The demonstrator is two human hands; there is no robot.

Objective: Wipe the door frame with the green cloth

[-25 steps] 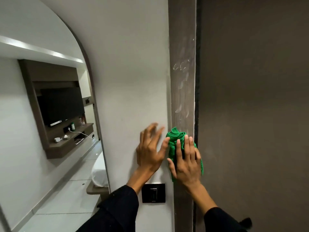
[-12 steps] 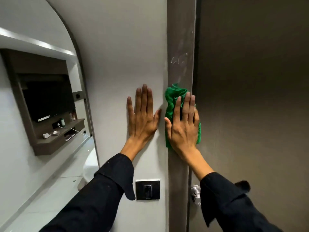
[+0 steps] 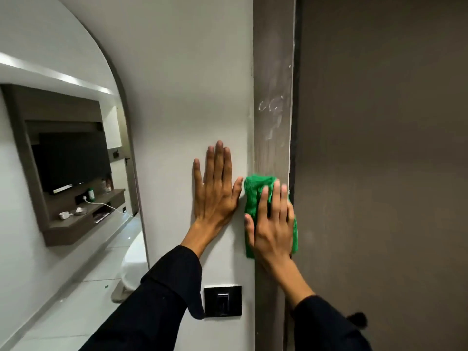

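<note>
The door frame [image 3: 273,72] is a vertical grey-brown wooden strip between the white wall and the dark door, with pale smears on it above the cloth. My right hand [image 3: 274,224] lies flat on the green cloth [image 3: 253,193] and presses it against the frame, fingers pointing up. The cloth's top and left edge show around the fingers; the rest is under the palm. My left hand [image 3: 216,188] rests open and flat on the white wall just left of the frame, holding nothing.
The dark brown door [image 3: 379,173] fills the right side. A black wall switch [image 3: 222,301] sits below my left forearm. To the left, an arched mirror [image 3: 68,173] reflects a TV unit with a shelf and a floor.
From one second ago my right hand slid the cloth up the frame, then it came back down a little. My left hand went from spread, tilted fingers to lying flat on the wall.
</note>
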